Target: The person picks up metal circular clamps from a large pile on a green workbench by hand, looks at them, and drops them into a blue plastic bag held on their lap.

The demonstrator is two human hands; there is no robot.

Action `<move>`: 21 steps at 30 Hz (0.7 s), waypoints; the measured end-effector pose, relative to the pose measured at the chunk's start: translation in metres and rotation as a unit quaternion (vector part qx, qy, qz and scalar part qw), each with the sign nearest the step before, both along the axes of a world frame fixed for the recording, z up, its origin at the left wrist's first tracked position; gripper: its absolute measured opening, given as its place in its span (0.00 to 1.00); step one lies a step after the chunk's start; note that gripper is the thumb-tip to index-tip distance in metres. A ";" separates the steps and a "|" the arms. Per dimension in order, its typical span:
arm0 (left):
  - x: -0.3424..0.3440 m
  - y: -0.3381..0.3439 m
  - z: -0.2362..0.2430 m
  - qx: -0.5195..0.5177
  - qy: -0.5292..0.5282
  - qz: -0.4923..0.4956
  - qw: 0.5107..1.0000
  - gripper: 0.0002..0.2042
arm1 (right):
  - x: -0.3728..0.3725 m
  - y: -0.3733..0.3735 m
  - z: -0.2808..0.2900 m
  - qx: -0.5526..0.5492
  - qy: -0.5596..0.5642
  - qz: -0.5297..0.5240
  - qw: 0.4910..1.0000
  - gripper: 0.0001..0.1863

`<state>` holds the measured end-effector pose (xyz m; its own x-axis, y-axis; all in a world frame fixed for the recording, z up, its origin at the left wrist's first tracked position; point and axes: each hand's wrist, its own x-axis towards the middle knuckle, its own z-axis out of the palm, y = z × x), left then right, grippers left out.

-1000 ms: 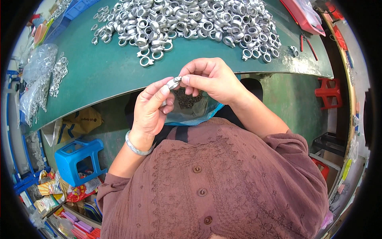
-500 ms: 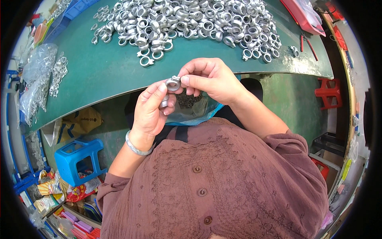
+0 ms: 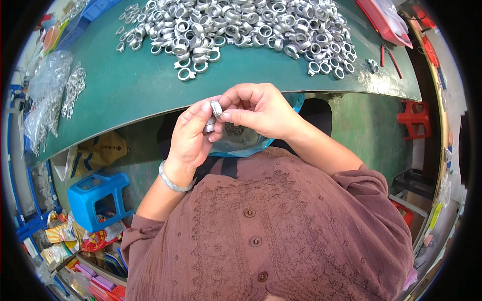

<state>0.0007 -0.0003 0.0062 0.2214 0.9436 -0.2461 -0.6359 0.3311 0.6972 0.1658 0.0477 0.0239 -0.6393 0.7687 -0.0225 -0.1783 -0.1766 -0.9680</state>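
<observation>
My left hand and my right hand meet just in front of the green table. Between their fingertips they pinch a small silver metal ring part; a second silver piece sits lower in my left fingers. Under the hands lies a clear blue-edged plastic bag holding small dark pieces. A big heap of silver metal rings covers the far side of the table. A silver bangle circles my left wrist.
Clear bags of metal parts lie at the table's left end. A red tray sits at the far right, with red-handled tools beside it. A blue plastic stool stands lower left, a red stool at right.
Both hands stayed in place over the bag; the fingers shifted slightly, turning the silver ring part between the fingertips.
</observation>
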 end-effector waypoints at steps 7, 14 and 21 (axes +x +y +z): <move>0.003 0.000 0.004 -0.016 0.024 0.010 1.000 0.14 | -0.002 -0.004 0.005 0.126 -0.067 -0.020 0.990 0.06; 0.006 -0.002 0.012 0.000 0.105 0.067 0.992 0.07 | -0.002 -0.003 0.006 0.120 -0.098 -0.052 0.987 0.07; 0.002 -0.006 0.016 0.018 0.124 0.068 0.990 0.04 | -0.003 -0.002 -0.001 0.049 -0.060 -0.052 0.996 0.06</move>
<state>0.0030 -0.0062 0.0224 0.0290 0.9697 -0.2425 -0.4804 0.2263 0.8474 0.1633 0.0453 0.0224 -0.5528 0.8332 -0.0152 -0.0728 -0.0665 -0.9951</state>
